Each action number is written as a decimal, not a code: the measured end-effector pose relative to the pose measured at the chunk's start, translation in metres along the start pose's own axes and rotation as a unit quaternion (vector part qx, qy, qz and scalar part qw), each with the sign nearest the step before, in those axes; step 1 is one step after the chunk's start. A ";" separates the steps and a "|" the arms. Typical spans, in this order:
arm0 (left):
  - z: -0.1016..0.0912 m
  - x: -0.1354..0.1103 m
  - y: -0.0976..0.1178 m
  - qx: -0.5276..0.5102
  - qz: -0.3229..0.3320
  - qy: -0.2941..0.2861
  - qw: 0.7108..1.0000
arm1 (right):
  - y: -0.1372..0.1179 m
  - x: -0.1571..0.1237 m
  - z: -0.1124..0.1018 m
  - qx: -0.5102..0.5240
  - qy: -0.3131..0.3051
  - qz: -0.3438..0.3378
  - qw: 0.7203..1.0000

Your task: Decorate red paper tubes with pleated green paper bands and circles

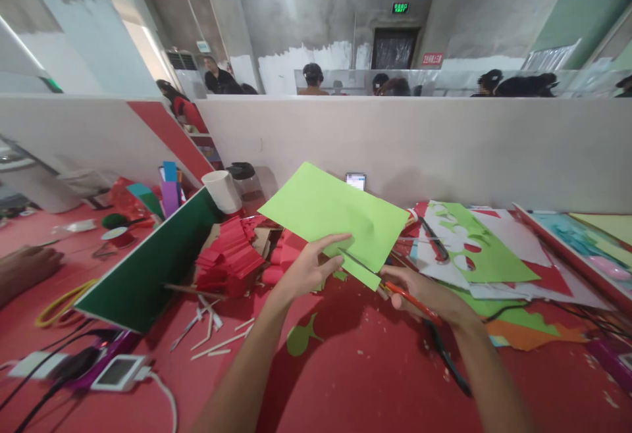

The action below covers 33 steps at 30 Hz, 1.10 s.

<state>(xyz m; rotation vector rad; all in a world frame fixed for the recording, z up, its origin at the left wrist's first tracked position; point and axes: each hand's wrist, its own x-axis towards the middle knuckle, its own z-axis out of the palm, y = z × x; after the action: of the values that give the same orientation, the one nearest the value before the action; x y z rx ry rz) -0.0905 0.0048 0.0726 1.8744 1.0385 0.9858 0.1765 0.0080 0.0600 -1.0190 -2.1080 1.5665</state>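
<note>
A light green sheet of paper is held up at a tilt above the red table. My left hand grips its near edge, with the index finger stretched over the top face and the thumb close by. In my right hand is a pair of scissors with orange-red handles. Their blades lie along a cut near the sheet's lower edge, where a narrow strip is partly separated. Below, a green paper cutout lies on the table. Part of the right fingers is hidden behind the handles.
Red folded paper and a green board stand to the left, beside loose white sticks. Paper sheets with cutouts are stacked at right. A black cable runs near my right wrist. Another person's hand rests far left.
</note>
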 end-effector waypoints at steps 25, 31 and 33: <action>0.000 0.000 -0.003 0.045 0.013 0.016 0.999 | -0.001 0.000 0.005 0.039 0.010 0.041 0.998; -0.004 0.000 -0.002 0.043 0.001 0.006 0.999 | 0.000 -0.001 0.003 0.024 0.009 0.039 0.999; -0.007 -0.001 -0.002 0.046 -0.009 0.001 0.999 | 0.000 -0.002 0.002 0.022 0.011 0.039 0.999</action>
<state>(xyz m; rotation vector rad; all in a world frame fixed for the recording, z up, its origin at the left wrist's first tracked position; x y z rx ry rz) -0.0972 0.0065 0.0732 1.9355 1.1168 0.9429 0.1763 0.0050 0.0595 -1.1111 -2.0342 1.6231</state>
